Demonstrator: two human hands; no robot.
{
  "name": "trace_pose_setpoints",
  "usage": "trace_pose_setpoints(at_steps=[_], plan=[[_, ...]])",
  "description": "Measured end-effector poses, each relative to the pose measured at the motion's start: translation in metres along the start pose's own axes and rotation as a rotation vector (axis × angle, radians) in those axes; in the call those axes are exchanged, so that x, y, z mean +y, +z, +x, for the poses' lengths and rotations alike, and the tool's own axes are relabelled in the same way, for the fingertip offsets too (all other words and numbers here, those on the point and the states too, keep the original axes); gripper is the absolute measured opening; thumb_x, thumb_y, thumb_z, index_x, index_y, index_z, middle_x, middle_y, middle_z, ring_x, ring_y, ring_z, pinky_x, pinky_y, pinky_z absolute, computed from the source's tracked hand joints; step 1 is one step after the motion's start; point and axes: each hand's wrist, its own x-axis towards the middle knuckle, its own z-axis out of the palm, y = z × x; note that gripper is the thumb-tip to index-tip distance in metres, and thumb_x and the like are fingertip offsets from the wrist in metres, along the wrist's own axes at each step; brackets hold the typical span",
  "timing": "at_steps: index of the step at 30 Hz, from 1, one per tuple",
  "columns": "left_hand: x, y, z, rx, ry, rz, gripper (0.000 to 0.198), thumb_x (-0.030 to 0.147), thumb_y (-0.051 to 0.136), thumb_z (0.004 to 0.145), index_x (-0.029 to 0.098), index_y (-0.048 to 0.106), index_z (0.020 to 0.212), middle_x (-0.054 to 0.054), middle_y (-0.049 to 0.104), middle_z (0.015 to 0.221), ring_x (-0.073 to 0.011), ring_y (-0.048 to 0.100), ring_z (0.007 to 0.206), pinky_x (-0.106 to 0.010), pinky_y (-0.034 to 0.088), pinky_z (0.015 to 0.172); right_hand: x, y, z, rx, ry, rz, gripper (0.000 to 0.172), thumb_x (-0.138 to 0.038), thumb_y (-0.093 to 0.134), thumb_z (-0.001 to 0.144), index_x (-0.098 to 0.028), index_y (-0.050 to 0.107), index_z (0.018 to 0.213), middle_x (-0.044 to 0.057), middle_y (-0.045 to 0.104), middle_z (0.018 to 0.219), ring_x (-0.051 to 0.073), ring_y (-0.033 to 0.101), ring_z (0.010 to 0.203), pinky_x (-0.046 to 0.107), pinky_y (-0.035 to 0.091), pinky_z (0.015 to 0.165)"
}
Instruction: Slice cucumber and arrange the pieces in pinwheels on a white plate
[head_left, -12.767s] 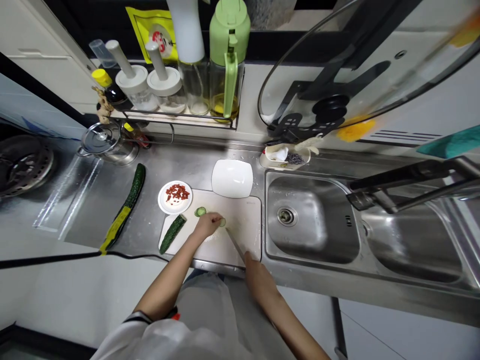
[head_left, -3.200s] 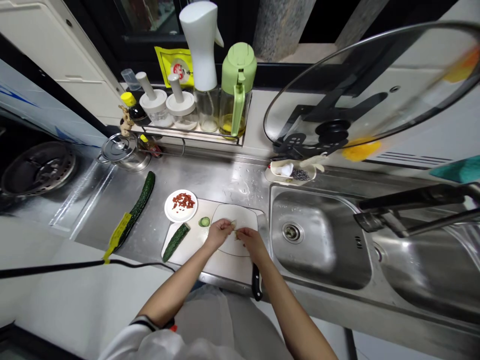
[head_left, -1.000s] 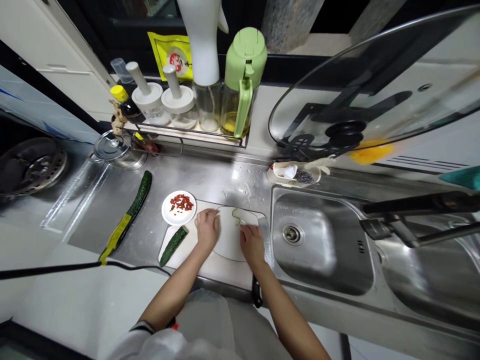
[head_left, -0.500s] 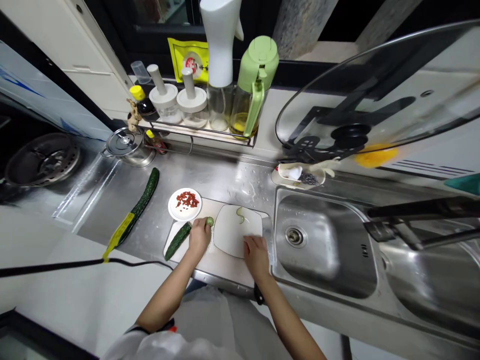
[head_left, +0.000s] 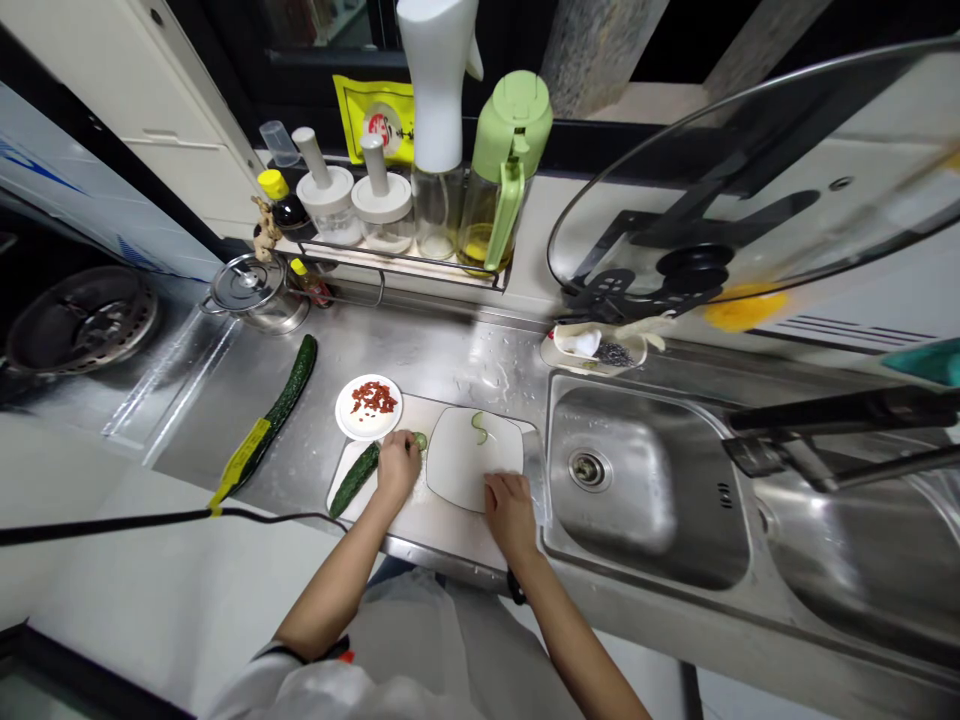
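My left hand [head_left: 400, 467] is over the cutting board [head_left: 442, 535], fingers closed on a small stack of cucumber slices [head_left: 421, 440]. Just left of it a cut length of cucumber [head_left: 354, 480] lies on the board. My right hand [head_left: 511, 508] grips the lower right edge of a squarish white plate [head_left: 457, 465], fingers over its rim. A curved, pale green cucumber slice [head_left: 479, 429] rests near the plate's far edge. Beside the plate shows a grey, blade-like metal piece [head_left: 537, 465], partly hidden by my right hand; a black end sticks out below the wrist.
A round white plate [head_left: 368, 395] of chopped red bits stands behind my left hand. A whole cucumber [head_left: 291, 395] with yellow tape lies left. The steel sink [head_left: 652, 480] is to the right. Bottles and jars line a rack [head_left: 405, 263]; a glass lid [head_left: 697, 268] hangs at upper right.
My left hand has turned slightly over the cucumber slices, covering more of them. My right hand stays at the plate's edge. The view has shifted a little.
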Motion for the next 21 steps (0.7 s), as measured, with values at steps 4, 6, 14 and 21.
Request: trace_pose_setpoints(at_steps=[4, 6, 14, 21], plan=[[0.005, -0.007, 0.0, -0.019, -0.029, -0.024, 0.013, 0.016, 0.048, 0.078, 0.017, 0.061, 0.078, -0.004, 0.06, 0.072, -0.0178, 0.054, 0.07, -0.028, 0.04, 0.069, 0.0, 0.001, 0.001, 0.003, 0.002, 0.021, 0.024, -0.013, 0.042, 0.086, -0.017, 0.066, 0.091, 0.008, 0.063, 0.087, 0.023, 0.046, 0.088, 0.035, 0.04, 0.081], [0.007, -0.011, 0.0, -0.029, -0.051, -0.062, 0.014, 0.018, 0.048, 0.078, 0.017, 0.062, 0.079, -0.003, 0.061, 0.07, -0.016, 0.053, 0.066, -0.027, 0.039, 0.066, 0.001, 0.003, 0.002, -0.001, 0.008, 0.045, 0.025, -0.013, 0.042, 0.086, -0.017, 0.066, 0.091, 0.008, 0.063, 0.087, 0.023, 0.047, 0.088, 0.035, 0.04, 0.081], [0.032, -0.024, -0.007, -0.275, -0.124, -0.486, 0.019, 0.033, 0.059, 0.074, 0.016, 0.067, 0.08, 0.001, 0.057, 0.061, -0.0102, 0.047, 0.056, -0.021, 0.034, 0.056, -0.005, 0.009, 0.02, -0.022, 0.127, 0.344, 0.023, -0.024, 0.049, 0.084, -0.018, 0.068, 0.095, 0.008, 0.069, 0.093, 0.022, 0.057, 0.09, 0.039, 0.042, 0.086], [0.061, -0.02, -0.006, -0.562, -0.181, -0.717, 0.023, 0.035, 0.068, 0.066, 0.014, 0.069, 0.075, 0.003, 0.052, 0.054, -0.008, 0.039, 0.051, -0.022, 0.031, 0.053, -0.016, -0.004, 0.043, -0.172, 0.354, 0.741, 0.026, -0.039, 0.056, 0.076, -0.02, 0.069, 0.09, 0.005, 0.069, 0.089, 0.019, 0.06, 0.084, 0.033, 0.046, 0.079]])
